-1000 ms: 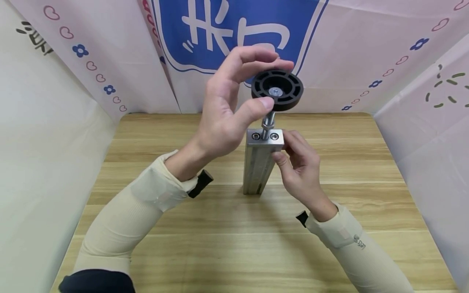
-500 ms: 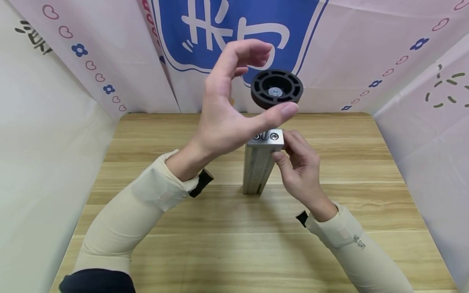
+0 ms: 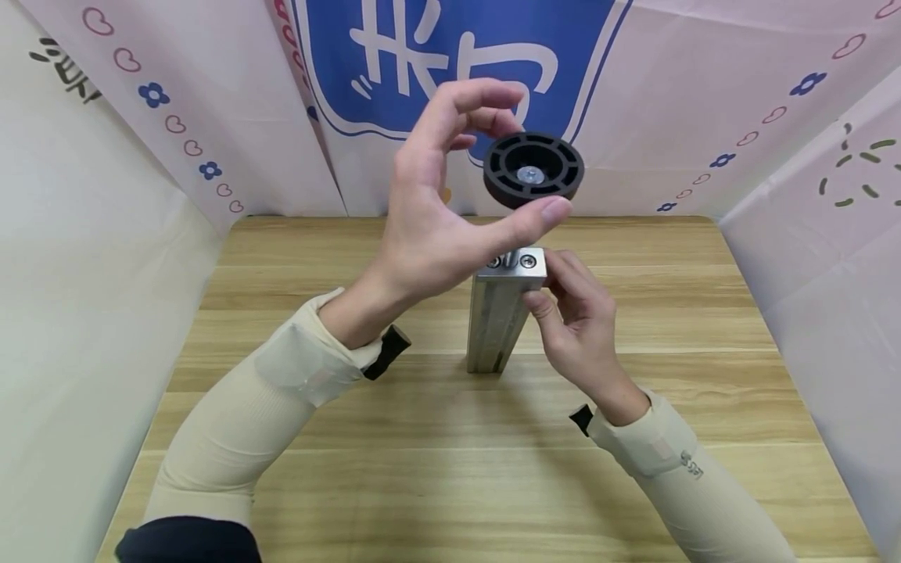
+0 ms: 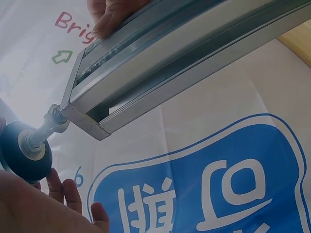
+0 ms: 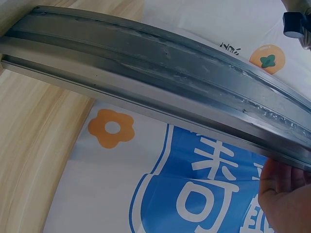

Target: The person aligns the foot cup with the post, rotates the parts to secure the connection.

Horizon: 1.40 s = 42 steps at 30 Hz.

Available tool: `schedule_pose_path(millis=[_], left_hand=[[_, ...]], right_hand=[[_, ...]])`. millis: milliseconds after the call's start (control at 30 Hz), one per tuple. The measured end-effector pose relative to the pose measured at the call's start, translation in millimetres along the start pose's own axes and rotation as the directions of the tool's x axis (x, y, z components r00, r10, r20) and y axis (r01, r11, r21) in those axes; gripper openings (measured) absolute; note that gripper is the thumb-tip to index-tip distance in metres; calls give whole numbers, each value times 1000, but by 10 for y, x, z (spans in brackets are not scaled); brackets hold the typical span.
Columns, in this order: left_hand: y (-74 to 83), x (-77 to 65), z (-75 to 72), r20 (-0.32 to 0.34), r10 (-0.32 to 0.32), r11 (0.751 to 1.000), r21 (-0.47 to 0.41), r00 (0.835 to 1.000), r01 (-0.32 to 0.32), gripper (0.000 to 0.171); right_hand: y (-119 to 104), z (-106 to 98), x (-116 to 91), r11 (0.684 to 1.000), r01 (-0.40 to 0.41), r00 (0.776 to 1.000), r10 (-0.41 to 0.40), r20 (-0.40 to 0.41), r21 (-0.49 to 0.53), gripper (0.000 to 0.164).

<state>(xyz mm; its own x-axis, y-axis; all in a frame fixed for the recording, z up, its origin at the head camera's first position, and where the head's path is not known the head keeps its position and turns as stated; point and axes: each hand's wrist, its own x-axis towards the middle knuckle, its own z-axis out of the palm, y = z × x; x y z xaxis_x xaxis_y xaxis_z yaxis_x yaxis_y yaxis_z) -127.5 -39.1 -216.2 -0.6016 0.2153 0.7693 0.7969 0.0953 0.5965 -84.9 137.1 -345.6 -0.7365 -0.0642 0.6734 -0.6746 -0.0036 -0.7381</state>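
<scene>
An aluminium profile (image 3: 493, 320) stands upright on the table, with a metal end plate (image 3: 521, 266) on its top. A black round levelling foot (image 3: 533, 168) sits above it on a threaded stem, with a nut (image 4: 56, 118) visible in the left wrist view. My left hand (image 3: 436, 203) is around the foot: the straight thumb lies along the near rim, and the bent fingers are behind and left of it. Whether those fingers touch the rim is unclear. My right hand (image 3: 580, 320) grips the profile's right side just below the plate. The right wrist view shows the profile's length (image 5: 160, 77).
The wooden table (image 3: 436, 469) carries the profile. Behind it hangs a white cloth (image 3: 647, 117) with a blue printed sign. White side walls (image 3: 84, 274) stand left and right. Small black wrist cameras (image 3: 385, 352) stick out at both cuffs.
A second ago the left thumb and fingertips were at the foot's rim; the thumb has since slid right along the near edge and the fingers have drawn back left. The right hand stays put.
</scene>
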Motion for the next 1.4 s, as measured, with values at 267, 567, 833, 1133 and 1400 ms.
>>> schedule_pose_path(millis=[267, 567, 833, 1133, 1400], left_hand=[[-32, 17, 9, 8, 57, 992, -109, 998, -55, 65], [-57, 15, 26, 49, 74, 964, -258, 996, -59, 58], [-42, 13, 28, 108, 64, 957, -289, 992, -30, 56], [24, 28, 10, 33, 7, 998, -60, 999, -5, 67], [26, 20, 4, 2, -18, 1000, 0, 1000, 18, 72]], right_hand=[[4, 4, 1, 1000, 4, 1000, -4, -4, -2, 61], [2, 7, 8, 1000, -2, 1000, 2, -10, -14, 62], [-1, 4, 5, 1000, -11, 1000, 11, -3, -22, 60], [5, 6, 8, 1000, -2, 1000, 2, -7, 0, 63], [9, 3, 4, 1000, 3, 1000, -3, -3, 2, 63]])
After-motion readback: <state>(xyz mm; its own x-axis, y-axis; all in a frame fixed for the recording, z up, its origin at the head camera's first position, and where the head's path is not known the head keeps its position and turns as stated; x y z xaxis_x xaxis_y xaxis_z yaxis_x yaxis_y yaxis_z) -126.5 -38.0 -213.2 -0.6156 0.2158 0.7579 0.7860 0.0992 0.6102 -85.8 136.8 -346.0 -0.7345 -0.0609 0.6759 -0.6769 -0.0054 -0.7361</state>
